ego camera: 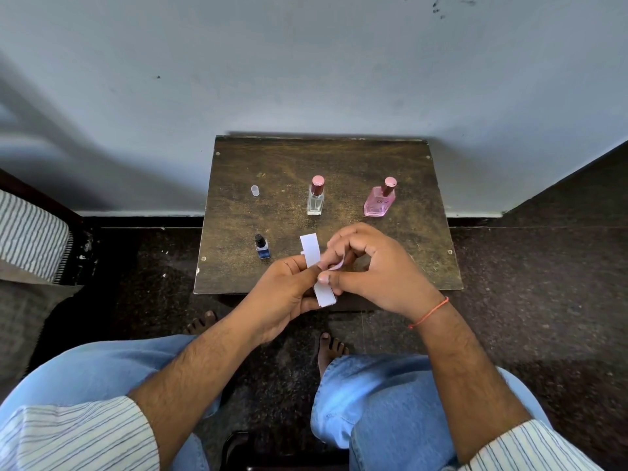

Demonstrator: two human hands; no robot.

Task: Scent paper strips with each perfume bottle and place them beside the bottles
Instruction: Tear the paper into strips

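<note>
Both hands hold white paper strips point(311, 254) over the front edge of a small brown table point(339, 158). My left hand point(285, 297) pinches the strips from the left and my right hand point(377, 270) pinches them from the right, fingers curled. How many strips there are is unclear. A small dark blue bottle point(262, 247) stands uncapped just left of the strips. Its clear cap point(255, 191) sits at the back left. A clear bottle with a pink cap point(316, 196) stands mid-table. A pink bottle with a pink cap point(380, 198) stands to its right.
The table stands against a grey wall point(306, 62) on a dark speckled floor. A striped cushion point(30, 236) lies at the left. My knees in blue jeans and bare feet are below the table's front edge.
</note>
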